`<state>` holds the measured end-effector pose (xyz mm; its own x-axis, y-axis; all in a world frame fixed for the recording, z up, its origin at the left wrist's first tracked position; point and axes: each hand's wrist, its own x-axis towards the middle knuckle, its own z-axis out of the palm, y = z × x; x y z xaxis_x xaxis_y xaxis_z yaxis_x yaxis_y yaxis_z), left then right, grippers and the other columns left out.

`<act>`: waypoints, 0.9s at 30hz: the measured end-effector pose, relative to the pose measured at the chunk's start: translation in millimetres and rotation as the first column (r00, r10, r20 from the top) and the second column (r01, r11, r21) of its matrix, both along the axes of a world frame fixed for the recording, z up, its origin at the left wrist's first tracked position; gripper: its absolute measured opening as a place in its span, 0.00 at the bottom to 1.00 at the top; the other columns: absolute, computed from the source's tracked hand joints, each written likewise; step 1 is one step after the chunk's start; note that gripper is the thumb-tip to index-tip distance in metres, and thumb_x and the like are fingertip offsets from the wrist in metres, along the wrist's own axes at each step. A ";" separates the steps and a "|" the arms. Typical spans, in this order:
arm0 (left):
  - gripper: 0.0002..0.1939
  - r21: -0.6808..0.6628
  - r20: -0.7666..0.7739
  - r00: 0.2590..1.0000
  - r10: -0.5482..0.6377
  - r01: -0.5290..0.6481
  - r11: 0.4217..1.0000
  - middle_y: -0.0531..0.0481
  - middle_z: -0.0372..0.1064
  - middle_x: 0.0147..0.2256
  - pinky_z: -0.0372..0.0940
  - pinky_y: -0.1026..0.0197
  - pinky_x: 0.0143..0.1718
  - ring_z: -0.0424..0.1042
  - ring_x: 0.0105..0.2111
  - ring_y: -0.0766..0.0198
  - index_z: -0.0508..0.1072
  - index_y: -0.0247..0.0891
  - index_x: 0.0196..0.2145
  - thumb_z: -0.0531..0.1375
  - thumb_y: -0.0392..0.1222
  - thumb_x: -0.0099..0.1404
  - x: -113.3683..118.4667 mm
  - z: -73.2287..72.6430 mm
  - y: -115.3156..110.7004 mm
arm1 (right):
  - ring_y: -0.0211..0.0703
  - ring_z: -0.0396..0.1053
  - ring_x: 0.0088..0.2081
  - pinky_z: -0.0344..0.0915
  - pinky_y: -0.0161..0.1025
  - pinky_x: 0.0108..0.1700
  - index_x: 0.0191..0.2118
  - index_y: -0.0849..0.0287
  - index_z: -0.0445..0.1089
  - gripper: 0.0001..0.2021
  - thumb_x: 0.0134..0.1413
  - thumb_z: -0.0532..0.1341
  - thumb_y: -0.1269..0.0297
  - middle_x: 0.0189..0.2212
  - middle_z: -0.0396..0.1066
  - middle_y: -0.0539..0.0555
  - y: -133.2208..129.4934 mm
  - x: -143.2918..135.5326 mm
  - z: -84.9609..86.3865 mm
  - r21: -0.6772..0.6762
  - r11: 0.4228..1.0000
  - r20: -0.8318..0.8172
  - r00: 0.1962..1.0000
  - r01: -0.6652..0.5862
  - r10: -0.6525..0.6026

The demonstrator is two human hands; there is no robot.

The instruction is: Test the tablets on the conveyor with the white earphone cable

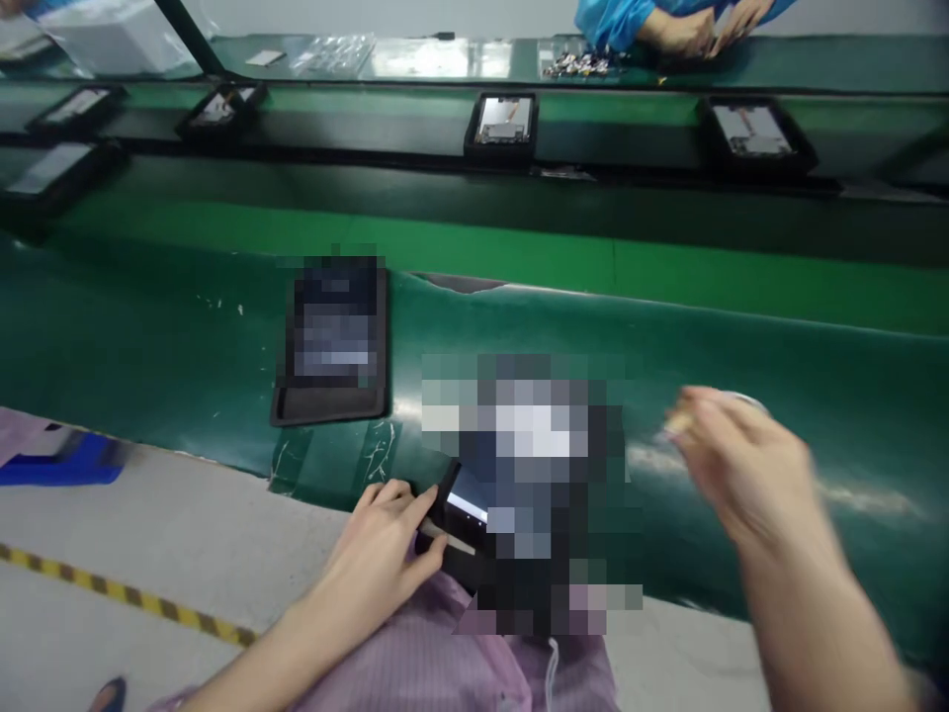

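Observation:
Just in front of my body lies a dark tablet [466, 494] with a lit screen, at the bench's near edge. Pixel blocks cover most of it. The thumb and fingers of my left hand [389, 534] grip its left lower corner. My right hand [741, 455] is raised off to the right, apart from the tablet. Its fingers are pinched together, blurred, around something small and pale that I cannot make out. Left of the tablet, a black tray [330, 403] holds a second device, also partly covered by pixel blocks.
Beyond the green bench [170, 326] runs a line carrying several black trays with opened devices, one being a tray [502, 148] near the middle. Across it, a co-worker's hands [689, 32] work near a pile of small parts [582, 65]. A blue object [66, 465] stands lower left.

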<state>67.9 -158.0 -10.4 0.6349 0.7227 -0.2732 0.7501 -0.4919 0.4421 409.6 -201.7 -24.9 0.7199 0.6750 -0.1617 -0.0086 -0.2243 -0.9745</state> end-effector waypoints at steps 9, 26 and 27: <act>0.51 -0.109 0.123 0.985 -0.118 0.132 0.985 0.37 0.55 0.66 0.58 0.34 0.61 0.59 0.64 0.38 0.42 0.45 0.71 0.67 0.50 0.59 10.2 -15.2 32.2 | 0.36 0.72 0.21 0.71 0.31 0.25 0.25 0.58 0.69 0.28 0.28 0.75 0.38 0.20 0.72 0.49 107.8 -16.2 -33.0 -0.004 0.954 -0.223 0.930 -0.301 0.292; 0.85 -0.130 0.130 0.960 -0.250 0.266 0.955 0.22 0.43 0.68 0.36 0.18 0.60 0.50 0.66 0.25 0.13 0.41 0.68 0.76 0.64 0.39 21.5 -47.2 37.8 | 0.35 0.68 0.20 0.69 0.31 0.24 0.25 0.57 0.67 0.27 0.36 0.73 0.37 0.17 0.70 0.48 115.0 -12.7 -30.3 -0.073 0.900 -0.253 0.881 -0.429 0.400; 0.84 -0.122 0.119 0.960 -0.254 0.268 0.956 0.22 0.43 0.68 0.37 0.19 0.61 0.50 0.66 0.26 0.14 0.40 0.68 0.75 0.64 0.40 21.3 -47.6 37.4 | 0.35 0.68 0.20 0.69 0.31 0.24 0.25 0.57 0.67 0.28 0.35 0.72 0.37 0.17 0.69 0.48 116.4 -13.0 -29.3 -0.082 0.892 -0.249 0.875 -0.445 0.414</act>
<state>89.1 -120.6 -58.0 0.8259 0.4885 -0.2814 0.5512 -0.5947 0.5852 396.6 -85.3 -54.2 0.2991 0.8706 -0.3907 -0.0909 -0.3816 -0.9198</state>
